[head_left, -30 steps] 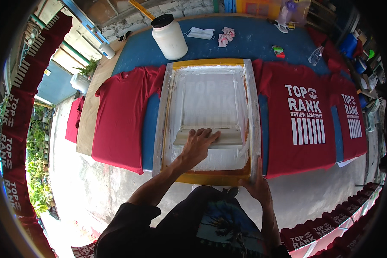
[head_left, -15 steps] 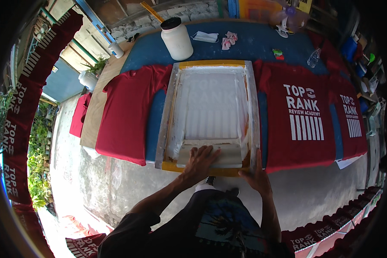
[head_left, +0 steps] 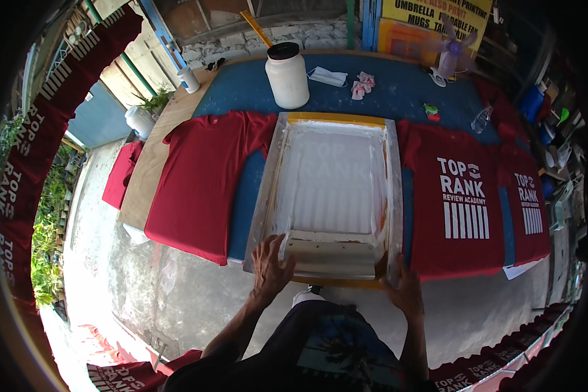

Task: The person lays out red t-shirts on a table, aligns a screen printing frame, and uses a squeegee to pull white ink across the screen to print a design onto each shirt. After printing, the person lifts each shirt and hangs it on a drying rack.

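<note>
In front of me a screen printing frame (head_left: 392, 189) lies on the blue table, with white ink and a faint printed design under its mesh. A wide metal squeegee (head_left: 330, 258) rests inside it along the near side. My left hand (head_left: 269, 269), fingers spread, is at the frame's near left side, beside the squeegee and not gripping it. At the near right corner my right hand (head_left: 404, 287) holds the frame's edge, thumb at the front and fingers along the side. A plain red T-shirt (head_left: 199, 186) lies to the left; a red T-shirt with a white print (head_left: 428, 235) lies to the right.
Behind the frame stand a white jar with a black lid (head_left: 287, 81), a face mask (head_left: 328, 76) and a crumpled pink-white cloth (head_left: 362, 85). A purple fan (head_left: 449, 57) is at the back right. Another printed red shirt (head_left: 528, 228) lies far right; more hang at the left.
My left hand has let go of the squeegee and moved left, its fingers spreading. My right hand stays at the frame's near right corner. The view has shifted upward.
</note>
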The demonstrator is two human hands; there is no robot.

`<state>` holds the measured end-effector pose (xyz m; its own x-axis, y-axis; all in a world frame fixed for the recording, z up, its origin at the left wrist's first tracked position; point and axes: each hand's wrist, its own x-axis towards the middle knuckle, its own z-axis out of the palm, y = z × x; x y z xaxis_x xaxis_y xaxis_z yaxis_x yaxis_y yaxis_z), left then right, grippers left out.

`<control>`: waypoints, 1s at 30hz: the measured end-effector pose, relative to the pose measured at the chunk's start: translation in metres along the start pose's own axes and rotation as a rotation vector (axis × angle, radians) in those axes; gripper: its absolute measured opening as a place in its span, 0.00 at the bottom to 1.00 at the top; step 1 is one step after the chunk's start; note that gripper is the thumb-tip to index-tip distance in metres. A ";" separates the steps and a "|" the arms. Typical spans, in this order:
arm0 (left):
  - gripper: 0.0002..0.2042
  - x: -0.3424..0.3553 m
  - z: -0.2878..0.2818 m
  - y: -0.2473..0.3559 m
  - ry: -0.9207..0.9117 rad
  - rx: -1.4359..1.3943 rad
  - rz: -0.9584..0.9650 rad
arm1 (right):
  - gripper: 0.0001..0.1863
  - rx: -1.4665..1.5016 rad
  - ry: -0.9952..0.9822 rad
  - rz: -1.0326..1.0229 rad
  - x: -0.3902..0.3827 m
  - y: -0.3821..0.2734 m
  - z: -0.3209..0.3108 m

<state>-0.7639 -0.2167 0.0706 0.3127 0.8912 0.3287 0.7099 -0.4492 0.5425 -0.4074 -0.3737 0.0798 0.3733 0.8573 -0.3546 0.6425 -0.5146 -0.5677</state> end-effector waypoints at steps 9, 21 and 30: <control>0.33 -0.004 -0.025 -0.120 -0.152 -0.225 -0.687 | 0.22 0.006 0.159 -0.175 0.035 0.042 0.044; 0.34 0.066 -0.109 -0.120 -0.386 -0.476 -0.721 | 0.45 0.516 0.468 0.300 0.016 -0.052 -0.009; 0.39 0.039 -0.140 -0.176 -0.343 -0.636 -0.563 | 0.40 0.524 0.607 0.144 -0.061 -0.139 0.014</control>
<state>-0.9650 -0.1114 0.0956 0.2678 0.9136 -0.3060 0.3645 0.1979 0.9099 -0.5290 -0.3542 0.1697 0.8227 0.5640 -0.0716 0.2202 -0.4322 -0.8745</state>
